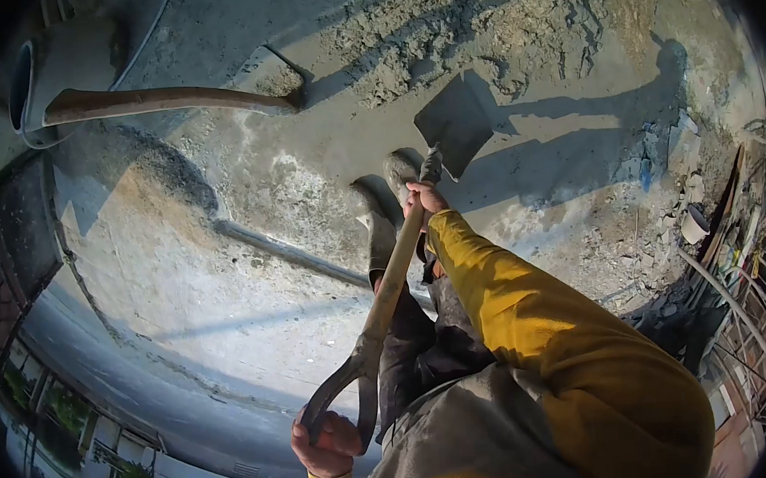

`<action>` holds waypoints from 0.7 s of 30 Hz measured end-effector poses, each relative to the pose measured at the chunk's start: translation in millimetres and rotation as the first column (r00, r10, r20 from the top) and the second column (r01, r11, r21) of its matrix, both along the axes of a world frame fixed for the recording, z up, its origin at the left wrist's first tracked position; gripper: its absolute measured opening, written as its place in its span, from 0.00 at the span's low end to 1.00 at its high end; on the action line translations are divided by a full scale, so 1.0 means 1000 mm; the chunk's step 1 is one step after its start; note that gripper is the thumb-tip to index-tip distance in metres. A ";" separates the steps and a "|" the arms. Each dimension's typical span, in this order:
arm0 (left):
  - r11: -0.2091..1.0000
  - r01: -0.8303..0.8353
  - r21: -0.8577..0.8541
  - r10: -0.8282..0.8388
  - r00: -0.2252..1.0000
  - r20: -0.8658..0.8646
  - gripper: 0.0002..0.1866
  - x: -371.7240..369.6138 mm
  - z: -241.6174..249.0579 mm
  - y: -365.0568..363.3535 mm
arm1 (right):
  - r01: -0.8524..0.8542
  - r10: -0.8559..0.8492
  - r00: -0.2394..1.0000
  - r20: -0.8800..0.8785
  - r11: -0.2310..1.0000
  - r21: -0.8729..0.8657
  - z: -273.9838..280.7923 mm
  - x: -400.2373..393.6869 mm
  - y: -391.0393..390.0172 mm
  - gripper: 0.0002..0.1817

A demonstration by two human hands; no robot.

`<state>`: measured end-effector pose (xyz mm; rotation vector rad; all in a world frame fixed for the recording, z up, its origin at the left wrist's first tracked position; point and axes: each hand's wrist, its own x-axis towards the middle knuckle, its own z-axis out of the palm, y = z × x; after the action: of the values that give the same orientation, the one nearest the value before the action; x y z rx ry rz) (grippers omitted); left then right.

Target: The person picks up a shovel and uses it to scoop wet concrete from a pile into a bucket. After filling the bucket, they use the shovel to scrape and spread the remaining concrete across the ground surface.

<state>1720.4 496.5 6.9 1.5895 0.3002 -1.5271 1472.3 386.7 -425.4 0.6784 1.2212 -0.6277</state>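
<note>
A shovel (389, 279) with a wooden shaft runs up from my body toward the ground ahead. My left hand (330, 444) is closed around the forked grip at its top end. Lower down, my right hand (425, 199) wraps round the shaft, close to the metal socket. The flat grey blade (455, 125) is just short of a heap of wet mortar (510, 23), with no load visible on it. My two shoes (401, 169), coated in grey, are beside the shaft's lower end.
A hoe (170, 99) with a wooden handle lies at the upper left, its blade carrying mortar, near a bucket (63, 71). A pipe (299, 263) crosses the ground left of my legs. Rubble, a white container (694, 224) and piled rods (753, 298) line the right.
</note>
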 end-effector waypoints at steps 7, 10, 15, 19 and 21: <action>0.992 -0.038 0.116 0.038 0.999 0.005 0.32 0.069 -0.048 0.110 | 0.000 -0.025 0.959 -0.282 0.996 -0.090 0.125 0.012 -0.015 0.12; 0.886 -0.305 0.350 0.276 0.952 0.131 0.33 0.065 -0.076 0.120 | 0.031 -0.069 0.951 -0.301 0.991 -0.127 0.127 0.001 -0.048 0.13; 0.868 -0.261 0.423 0.198 0.962 0.187 0.33 0.053 -0.111 0.152 | -0.080 0.061 0.954 -0.293 0.995 -0.053 0.050 0.025 -0.065 0.13; 0.681 -0.511 0.524 0.327 0.853 0.406 0.27 0.087 -0.063 0.277 | -0.288 0.304 0.941 -0.148 0.950 0.120 0.023 0.121 0.019 0.13; 0.524 -0.625 0.579 0.322 0.775 0.544 0.27 0.076 -0.055 0.294 | -0.404 0.415 0.910 -0.013 0.893 0.200 0.019 0.168 0.063 0.13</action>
<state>1796.2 790.1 -47.8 2.1247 1.1724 -0.6127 1640.0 450.0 -406.8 0.5402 1.4381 -0.1758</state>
